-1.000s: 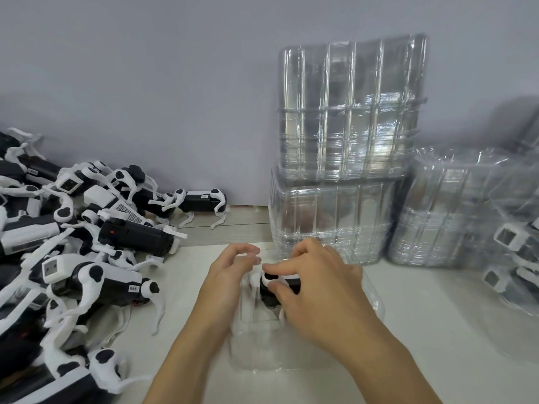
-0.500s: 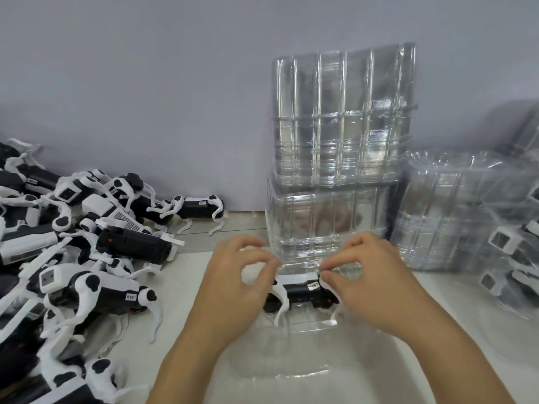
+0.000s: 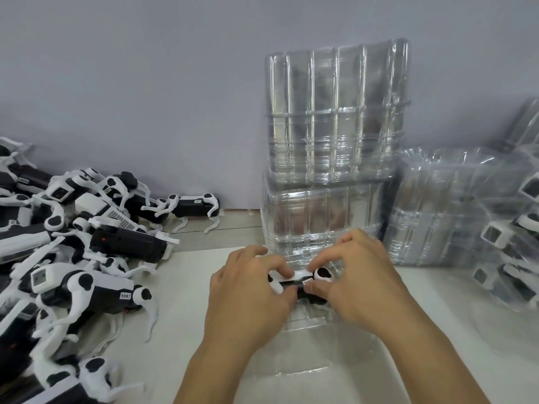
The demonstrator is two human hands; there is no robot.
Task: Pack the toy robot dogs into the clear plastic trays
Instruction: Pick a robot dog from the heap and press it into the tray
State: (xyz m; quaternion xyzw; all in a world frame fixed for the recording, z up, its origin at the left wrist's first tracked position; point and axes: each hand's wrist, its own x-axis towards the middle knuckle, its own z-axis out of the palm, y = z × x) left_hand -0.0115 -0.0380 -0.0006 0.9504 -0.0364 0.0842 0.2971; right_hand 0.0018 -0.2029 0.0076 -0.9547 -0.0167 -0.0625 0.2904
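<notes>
A black-and-white toy robot dog [image 3: 303,279] lies on its side at the far end of a clear plastic tray [image 3: 315,360] in front of me. My left hand [image 3: 248,290] grips its left end, fingers curled over the white leg. My right hand [image 3: 358,278] pinches its right end, thumb below and fingers on top. Most of the dog's body is hidden under my fingers.
A heap of loose robot dogs [image 3: 73,258] covers the table's left side. Stacks of empty clear trays [image 3: 335,141] stand against the wall behind my hands, with another stack [image 3: 443,211] to the right. Packed trays holding dogs [image 3: 513,243] sit at the far right.
The dog has turned from upright to lying sideways and sunk lower into the tray. Both hands have closed in over its two ends.
</notes>
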